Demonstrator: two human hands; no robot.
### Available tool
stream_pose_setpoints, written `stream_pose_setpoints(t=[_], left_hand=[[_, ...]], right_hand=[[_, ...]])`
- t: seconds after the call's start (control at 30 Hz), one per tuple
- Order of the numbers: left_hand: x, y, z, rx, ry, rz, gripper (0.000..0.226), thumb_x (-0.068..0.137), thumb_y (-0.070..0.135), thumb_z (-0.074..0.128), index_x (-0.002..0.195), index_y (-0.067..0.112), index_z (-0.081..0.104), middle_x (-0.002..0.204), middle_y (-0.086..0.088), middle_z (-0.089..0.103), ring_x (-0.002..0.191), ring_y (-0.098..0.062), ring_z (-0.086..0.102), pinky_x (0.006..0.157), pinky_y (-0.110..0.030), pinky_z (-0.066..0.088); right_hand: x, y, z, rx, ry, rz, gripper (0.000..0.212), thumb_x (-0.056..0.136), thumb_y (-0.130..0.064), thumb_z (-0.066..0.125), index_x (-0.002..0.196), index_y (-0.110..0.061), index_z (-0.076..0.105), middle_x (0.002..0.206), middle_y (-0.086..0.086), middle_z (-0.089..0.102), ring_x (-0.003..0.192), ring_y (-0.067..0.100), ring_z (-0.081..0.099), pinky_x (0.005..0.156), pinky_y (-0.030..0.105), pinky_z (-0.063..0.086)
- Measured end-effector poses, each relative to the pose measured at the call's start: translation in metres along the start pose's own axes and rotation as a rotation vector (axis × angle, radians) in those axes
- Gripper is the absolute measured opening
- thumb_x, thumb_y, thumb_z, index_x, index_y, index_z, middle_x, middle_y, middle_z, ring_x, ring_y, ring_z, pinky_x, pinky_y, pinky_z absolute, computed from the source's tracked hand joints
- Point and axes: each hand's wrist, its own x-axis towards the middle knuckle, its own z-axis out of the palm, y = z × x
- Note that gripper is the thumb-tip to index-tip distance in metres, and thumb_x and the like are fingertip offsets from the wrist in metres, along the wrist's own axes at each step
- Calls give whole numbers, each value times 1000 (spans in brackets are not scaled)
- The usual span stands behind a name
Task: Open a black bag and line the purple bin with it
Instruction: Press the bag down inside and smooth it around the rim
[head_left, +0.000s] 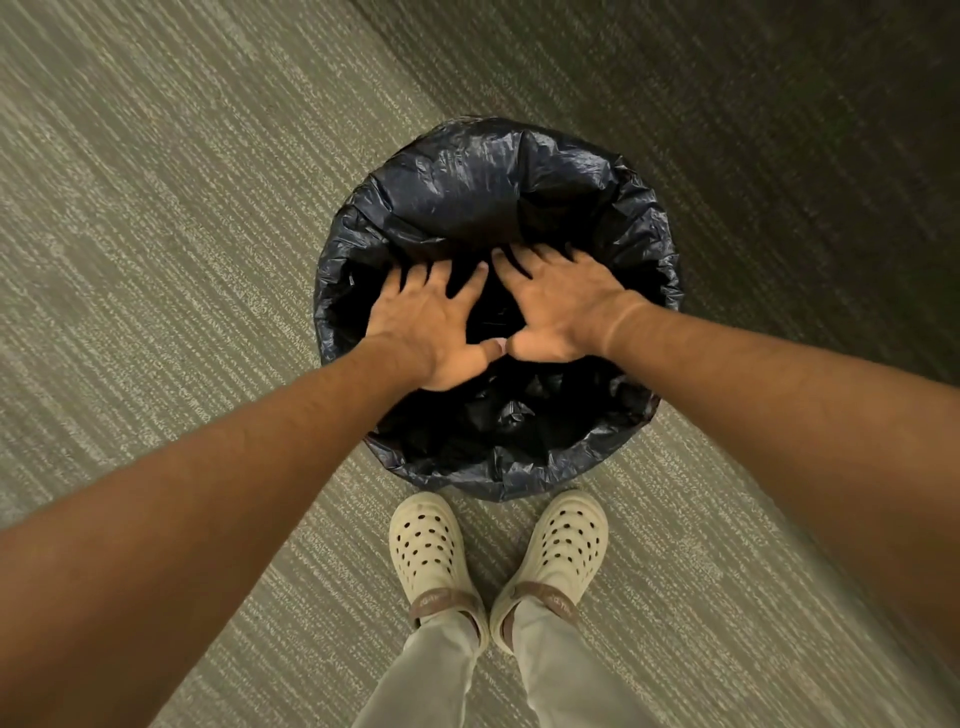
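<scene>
A black plastic bag (467, 192) lies over the whole mouth of a round bin on the floor, its edge folded down over the rim all around. The bag hides the bin, so no purple shows. My left hand (436, 322) and my right hand (561, 306) are side by side over the opening, palms down, fingers spread, thumbs nearly touching. The fingertips rest on the far part of the bag's inside. Neither hand grips anything.
The bin stands on grey-green striped carpet (156, 234), darker at the upper right. My two feet in cream clogs (431, 545) stand just in front of the bin. Open floor lies to the left and right.
</scene>
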Motion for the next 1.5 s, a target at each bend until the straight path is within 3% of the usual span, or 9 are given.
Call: stream_pose_setpoints(t=[0.23,0.37,0.53,0.63,0.77,0.93,1.03,1.4,1.5], left_hand=[[-21,2,5,2,59,33,87,89,67,35,156,21,5,163,-20,2,151,-33,1,122,-48,6],[-47,0,-2,-83,273,51,72,87,44,56,148,11,37,151,-22,34,137,-36,35,112,-45,32],[-42,-18,-26,-185,592,6,55,84,19,57,136,3,49,136,-21,48,122,-37,46,98,-48,43],[-26,-32,-34,-182,602,-53,58,89,14,51,143,1,37,144,-22,40,128,-38,41,103,-48,40],[-3,-49,-37,-311,564,-29,57,96,5,44,150,4,27,144,-22,39,129,-37,40,110,-45,37],[10,-66,-39,-652,579,-81,33,101,11,34,125,5,56,122,-19,61,111,-34,55,93,-32,39],[11,-70,-36,-752,513,-133,24,105,20,32,92,9,48,92,-13,53,85,-25,47,72,-33,34],[15,-73,-31,-840,548,-184,31,103,27,36,81,7,44,65,4,38,60,-13,34,55,-30,25],[11,-78,-28,-963,513,-251,40,102,36,39,77,6,49,72,-1,44,67,-16,39,62,-28,30]], right_hand=[[-35,-6,6,-53,107,-18,89,83,-42,54,155,-8,14,161,19,15,149,31,16,120,43,18],[-57,-2,0,-17,438,-1,59,79,-23,57,136,-8,53,132,17,57,116,35,52,91,45,42],[-54,16,-27,53,765,144,48,82,-15,53,130,-9,57,122,15,56,107,37,51,82,44,38],[-35,29,-37,52,695,194,51,92,-18,45,142,-9,44,132,15,50,114,38,48,89,48,39],[-13,51,-42,349,530,151,43,101,-19,36,143,-11,40,131,17,51,116,40,49,91,45,43],[-2,65,-44,653,453,212,32,102,-35,37,112,-12,56,102,9,61,102,31,56,77,35,37],[0,69,-40,786,419,291,36,100,-49,36,89,-18,50,88,2,56,86,23,53,71,31,33],[-1,67,-40,908,488,428,60,90,-60,50,52,-15,37,54,-4,42,46,5,41,43,18,30],[-7,72,-36,1116,429,491,70,77,-72,55,73,-2,64,82,6,72,76,16,67,75,22,53]])
